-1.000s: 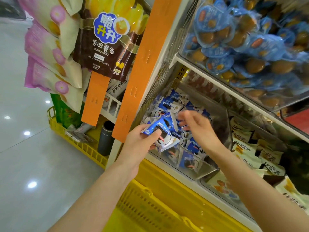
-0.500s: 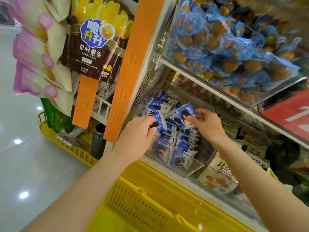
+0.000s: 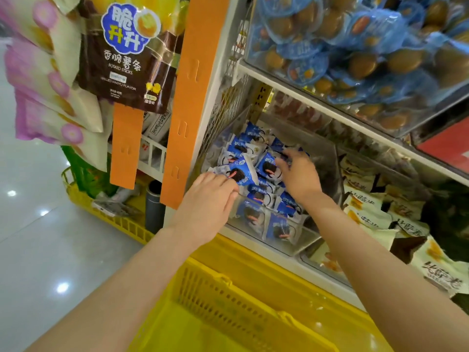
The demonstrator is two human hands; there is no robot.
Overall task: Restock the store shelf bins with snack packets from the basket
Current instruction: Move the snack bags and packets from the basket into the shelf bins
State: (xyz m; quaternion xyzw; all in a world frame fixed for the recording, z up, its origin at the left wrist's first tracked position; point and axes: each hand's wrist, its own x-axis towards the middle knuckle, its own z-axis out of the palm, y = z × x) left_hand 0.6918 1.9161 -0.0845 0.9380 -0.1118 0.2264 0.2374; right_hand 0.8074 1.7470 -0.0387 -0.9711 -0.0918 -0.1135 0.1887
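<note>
1. Clear bin (image 3: 266, 232): hard glossy plastic, rectangular, on the middle shelf. It is heaped with small pillow-shaped foil packets (image 3: 264, 194), blue and white, crinkled.
2. Left hand (image 3: 208, 201): fingers bent together over the lower edge of one top packet (image 3: 239, 171), gripping it at the bin's front-left corner; thumb hidden.
3. Right hand (image 3: 298, 176): fingers loosely spread, nearly straight, blurred tips resting on the heap farther back.
4. Yellow basket (image 3: 228, 298): rigid slotted plastic, below the shelf edge.
5. Orange strip (image 3: 185, 97): flat, matte, slotted, left of the bin.
6. Cream packets (image 3: 368, 207): soft, flat, in the neighbouring bin to the right.
</note>
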